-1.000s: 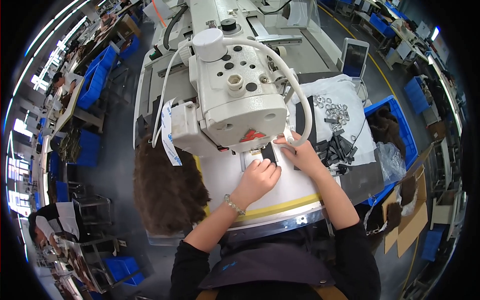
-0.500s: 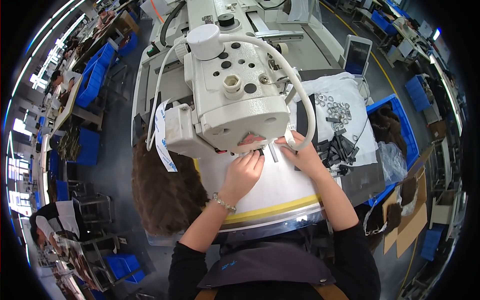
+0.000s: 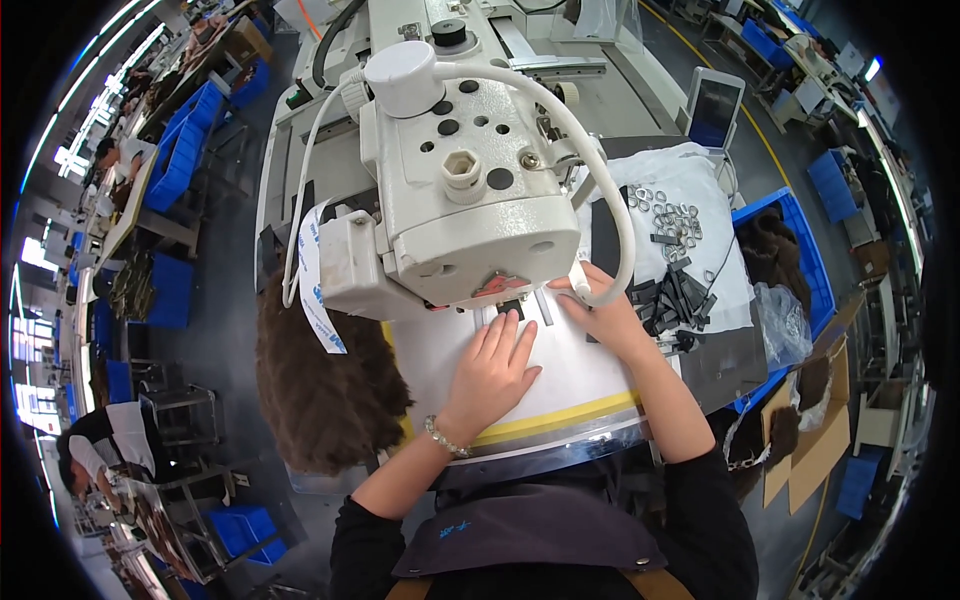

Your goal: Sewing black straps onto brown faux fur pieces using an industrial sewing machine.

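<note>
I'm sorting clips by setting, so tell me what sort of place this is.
Most likely a sewing workshop: a large white sewing-type machine fills the middle, brown furry material lies on the left, and blue bins stand beside worktables.

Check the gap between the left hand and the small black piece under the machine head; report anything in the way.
Nothing visible: the left hand's fingertips are right at the black piece's near edge. The machine head overhangs it.
</note>
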Action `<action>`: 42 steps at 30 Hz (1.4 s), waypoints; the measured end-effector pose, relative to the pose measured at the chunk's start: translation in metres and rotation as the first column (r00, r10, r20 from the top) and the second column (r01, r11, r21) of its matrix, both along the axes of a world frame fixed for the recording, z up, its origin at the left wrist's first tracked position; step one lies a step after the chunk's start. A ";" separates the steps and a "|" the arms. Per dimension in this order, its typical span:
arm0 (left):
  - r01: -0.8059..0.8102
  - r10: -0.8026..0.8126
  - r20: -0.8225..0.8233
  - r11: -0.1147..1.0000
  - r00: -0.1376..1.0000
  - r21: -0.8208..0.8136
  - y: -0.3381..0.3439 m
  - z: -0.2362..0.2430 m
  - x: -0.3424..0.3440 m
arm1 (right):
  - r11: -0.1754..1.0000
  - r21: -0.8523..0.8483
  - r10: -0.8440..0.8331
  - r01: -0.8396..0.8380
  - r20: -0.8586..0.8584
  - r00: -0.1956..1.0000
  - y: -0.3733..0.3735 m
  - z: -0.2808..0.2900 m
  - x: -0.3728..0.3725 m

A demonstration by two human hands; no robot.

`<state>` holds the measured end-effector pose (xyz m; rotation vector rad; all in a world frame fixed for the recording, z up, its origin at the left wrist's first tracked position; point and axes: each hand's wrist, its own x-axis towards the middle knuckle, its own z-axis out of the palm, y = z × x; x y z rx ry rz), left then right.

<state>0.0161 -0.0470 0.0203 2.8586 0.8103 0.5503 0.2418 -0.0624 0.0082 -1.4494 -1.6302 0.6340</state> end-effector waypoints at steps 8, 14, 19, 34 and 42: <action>0.000 -0.003 -0.031 0.996 1.000 -0.087 -0.006 -0.001 0.001 | 0.998 -0.058 -0.013 0.014 0.015 1.000 0.000 -0.003 0.001; -0.028 0.025 -0.032 0.995 0.999 -0.098 -0.005 -0.006 0.003 | 0.999 0.038 -0.015 0.013 0.029 0.999 0.001 -0.001 -0.001; -0.034 0.032 -0.017 0.995 0.999 -0.096 0.000 -0.007 0.003 | 0.998 -0.044 -0.055 0.054 -0.011 0.998 0.001 0.005 -0.005; -0.036 0.038 0.015 0.988 0.999 -0.147 0.009 -0.009 0.004 | 1.000 0.022 -0.016 0.016 0.018 1.000 0.001 -0.005 -0.001; -0.038 0.041 0.018 0.989 0.999 -0.144 0.008 -0.008 0.003 | 1.000 -0.008 -0.028 0.029 0.018 0.999 0.000 -0.005 0.001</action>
